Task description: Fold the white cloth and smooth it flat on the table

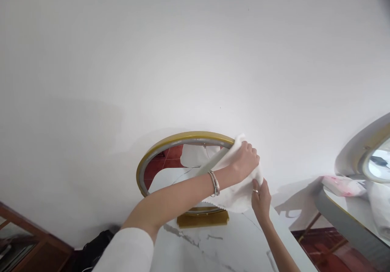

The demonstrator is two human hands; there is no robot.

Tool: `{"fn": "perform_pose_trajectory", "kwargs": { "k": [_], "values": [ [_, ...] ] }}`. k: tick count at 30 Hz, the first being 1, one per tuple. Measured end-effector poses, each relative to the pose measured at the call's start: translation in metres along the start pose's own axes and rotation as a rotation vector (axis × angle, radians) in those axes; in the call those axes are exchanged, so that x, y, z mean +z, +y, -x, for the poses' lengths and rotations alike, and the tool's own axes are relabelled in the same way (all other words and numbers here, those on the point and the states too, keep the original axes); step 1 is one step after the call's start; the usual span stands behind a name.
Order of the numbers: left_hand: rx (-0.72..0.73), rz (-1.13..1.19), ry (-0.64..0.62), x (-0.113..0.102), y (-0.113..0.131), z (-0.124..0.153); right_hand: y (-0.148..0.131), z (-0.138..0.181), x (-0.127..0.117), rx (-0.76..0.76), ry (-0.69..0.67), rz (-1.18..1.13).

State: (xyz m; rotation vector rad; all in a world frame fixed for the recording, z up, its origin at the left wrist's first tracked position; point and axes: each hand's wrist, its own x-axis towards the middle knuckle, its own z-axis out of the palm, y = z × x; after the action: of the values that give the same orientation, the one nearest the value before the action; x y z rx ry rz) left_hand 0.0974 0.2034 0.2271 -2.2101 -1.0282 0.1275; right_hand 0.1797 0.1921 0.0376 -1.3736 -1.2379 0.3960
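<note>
A white cloth (237, 196) is draped over the right side of an oval mirror (166, 159) with a gold frame. My left hand (246, 160), with bracelets at the wrist, reaches across the mirror and closes over the cloth at the upper right rim. Just below it, my right hand (261, 199) pinches the cloth's right edge between thumb and fingers; a ring shows on it. Cloth and hands hide the mirror's right rim. The mirror stands on a gold base (202, 219) on a white marble-patterned table (210, 247).
A plain white wall (195, 60) rises behind the mirror. At right stands a second table (344, 211) with a pink-and-white packet (343, 185) and another round mirror (380, 162). At lower left are a black bag-like item (96, 251) and a brown wooden cabinet (33, 243).
</note>
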Motion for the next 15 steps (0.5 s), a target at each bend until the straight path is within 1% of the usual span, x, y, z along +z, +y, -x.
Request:
{"fn": "perform_pose_trajectory", "kwargs": {
  "k": [2,4,6,7,10,12,15],
  "values": [
    [0.051,0.008,-0.008,0.005,0.007,-0.006,0.008,0.005,0.005,0.078,0.031,-0.033],
    [0.075,0.030,-0.001,0.007,0.010,-0.009,0.010,0.008,0.007,0.124,0.058,-0.048],
    [0.063,0.060,0.028,0.005,0.009,-0.007,0.005,0.006,0.005,0.126,0.070,-0.026],
    [0.049,0.078,0.050,0.003,0.006,-0.005,0.001,0.004,0.004,0.104,0.075,-0.011],
    [-0.024,0.142,0.147,-0.005,-0.015,0.011,-0.023,-0.009,-0.002,-0.045,0.113,0.009],
    [-0.097,0.177,0.223,-0.012,-0.037,0.029,-0.046,-0.019,-0.003,-0.200,0.164,0.025],
    [-0.250,0.222,0.321,-0.019,-0.073,0.068,-0.087,-0.033,0.002,-0.476,0.245,0.074]
  ]
}}
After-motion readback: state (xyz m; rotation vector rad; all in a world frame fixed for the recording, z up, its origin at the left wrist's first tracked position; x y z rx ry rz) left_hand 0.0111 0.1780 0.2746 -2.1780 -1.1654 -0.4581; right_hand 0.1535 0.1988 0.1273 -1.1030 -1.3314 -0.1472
